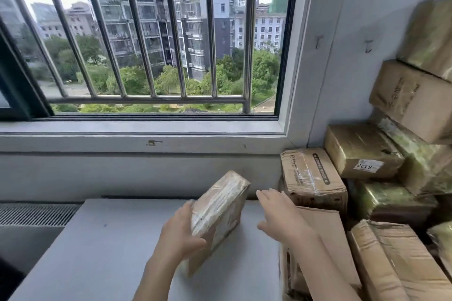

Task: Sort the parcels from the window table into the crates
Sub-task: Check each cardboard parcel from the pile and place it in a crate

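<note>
Nearest the camera, two bare forearms reached forward over the grey window table (110, 252). The left hand (179, 230) gripped a flat, tape-wrapped parcel (217, 217) along its left edge, fingers behind it and thumb curled onto its near face. The parcel stood tilted on its lower near corner, which appeared to touch the tabletop, while its far end leaned up toward the wall. The right hand (278, 212) hovered just to the right of the parcel, apart from it, palm down, fingers spread and relaxed, holding nothing.

To the right of the table, brown cartons were piled against the wall. A printed cardboard box (310, 176) sat at the table's far right corner, just beyond the right hand. Beside it, higher in the pile, a taped box bore a small white label (368, 165). A large plain carton (413, 102) leaned above these, and a crumpled carton (391, 259) lay in the near right corner.

Behind the table ran a pale sill (141, 127) and a window with steel bars (146, 32), through which apartment blocks and trees were visible.
</note>
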A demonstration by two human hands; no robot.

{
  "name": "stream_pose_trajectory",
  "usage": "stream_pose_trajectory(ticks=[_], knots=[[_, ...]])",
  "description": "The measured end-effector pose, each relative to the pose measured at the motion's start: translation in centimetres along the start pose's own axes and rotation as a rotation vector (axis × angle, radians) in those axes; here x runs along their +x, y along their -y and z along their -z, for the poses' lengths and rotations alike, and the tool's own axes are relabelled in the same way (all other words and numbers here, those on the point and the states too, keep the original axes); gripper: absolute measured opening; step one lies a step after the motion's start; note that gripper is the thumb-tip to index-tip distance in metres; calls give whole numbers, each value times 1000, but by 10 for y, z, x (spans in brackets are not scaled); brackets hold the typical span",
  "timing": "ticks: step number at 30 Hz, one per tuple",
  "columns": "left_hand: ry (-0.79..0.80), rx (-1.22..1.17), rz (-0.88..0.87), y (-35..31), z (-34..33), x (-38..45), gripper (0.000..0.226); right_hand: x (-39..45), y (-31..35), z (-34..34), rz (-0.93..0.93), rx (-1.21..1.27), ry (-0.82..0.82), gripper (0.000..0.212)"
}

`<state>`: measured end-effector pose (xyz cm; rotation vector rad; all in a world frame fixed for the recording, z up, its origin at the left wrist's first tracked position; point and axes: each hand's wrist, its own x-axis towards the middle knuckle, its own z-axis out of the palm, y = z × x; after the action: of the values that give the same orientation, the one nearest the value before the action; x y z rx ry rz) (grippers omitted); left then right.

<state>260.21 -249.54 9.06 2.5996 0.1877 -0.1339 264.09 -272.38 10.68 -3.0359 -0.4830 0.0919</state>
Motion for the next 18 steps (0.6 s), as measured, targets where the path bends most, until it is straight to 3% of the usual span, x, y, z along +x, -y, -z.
stream_pose_trajectory(ticks=[4, 8, 11, 14, 18], knots=[[-25, -84, -167, 33, 47, -19, 93, 7, 34, 6, 67, 8, -77, 102], [-81, -20, -398, 41, 99, -33, 80, 18, 54, 19, 152, -18, -150, 123], [-127, 96, -506, 36, 133, -37, 75, 25, 61, 35, 266, -51, -220, 126], [-196, 186, -565, 30, 154, -37, 79, 33, 67, 51, 366, -13, -292, 115], [-502, 317, -448, 28, 160, -32, 92, 36, 66, 70, 362, 123, -404, 102]])
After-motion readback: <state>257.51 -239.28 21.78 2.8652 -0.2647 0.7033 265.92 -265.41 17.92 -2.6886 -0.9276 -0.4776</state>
